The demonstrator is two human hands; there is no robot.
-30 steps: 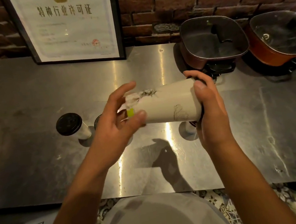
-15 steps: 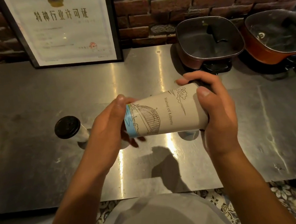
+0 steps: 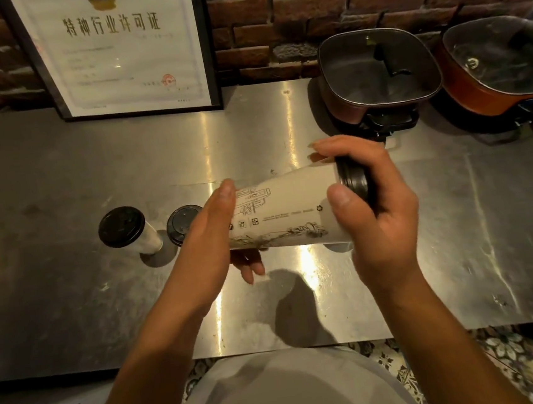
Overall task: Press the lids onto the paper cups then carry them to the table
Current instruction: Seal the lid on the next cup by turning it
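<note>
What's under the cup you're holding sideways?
Under the held cup is shiny counter, left-hand fingertips, and part of another cup's base. The rest of that cup is hidden.

A: What colours mark the held paper cup (image 3: 287,211)?
B: Cream, printed with dark line drawings; its lid (image 3: 353,179) is black.

A: And on the counter (image 3: 58,177)?
B: Dull grey steel with bright streaks. Two cups (image 3: 150,240) wear black lids; one side shows pale.

A: Behind?
B: Red-brown brick wall (image 3: 271,10), a black-framed white certificate (image 3: 117,49) with a red seal, and rust-orange pans (image 3: 491,96), possibly copper-toned.
</note>
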